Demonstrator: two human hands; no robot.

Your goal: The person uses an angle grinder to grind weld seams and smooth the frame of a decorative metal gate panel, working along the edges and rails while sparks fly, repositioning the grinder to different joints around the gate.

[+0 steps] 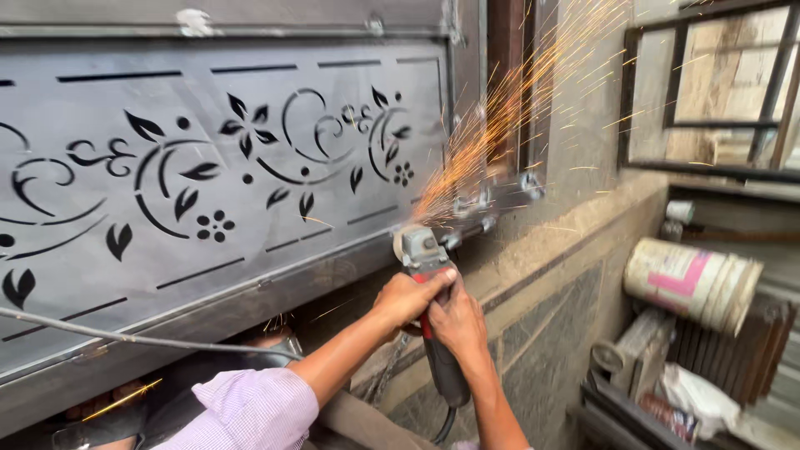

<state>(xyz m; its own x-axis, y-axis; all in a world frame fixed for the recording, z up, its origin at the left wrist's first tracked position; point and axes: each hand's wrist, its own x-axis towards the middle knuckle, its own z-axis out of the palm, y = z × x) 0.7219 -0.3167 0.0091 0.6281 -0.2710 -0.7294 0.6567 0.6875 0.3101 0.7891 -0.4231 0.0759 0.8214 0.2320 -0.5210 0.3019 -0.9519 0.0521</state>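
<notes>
- Head view: the left hand (410, 296) was closed around the upper body of an angle grinder (433, 312), just behind its grey head, fingers curled tight over the top.
- The right hand (457, 321) was wrapped shut around the same tool lower down, gripping its dark handle; the two hands touched each other.
- The grinder's head pressed against the lower right corner of a grey metal gate panel (225, 167) cut with leaf and flower patterns, near its frame edge.
- A spray of orange sparks (500, 125) flew up and to the right from that contact point.
- A black cable (142, 340) ran across the lower left, over the panel.
- A pale bucket (692, 282) with a pink label lay on its side at the right, well apart from the hands.
</notes>
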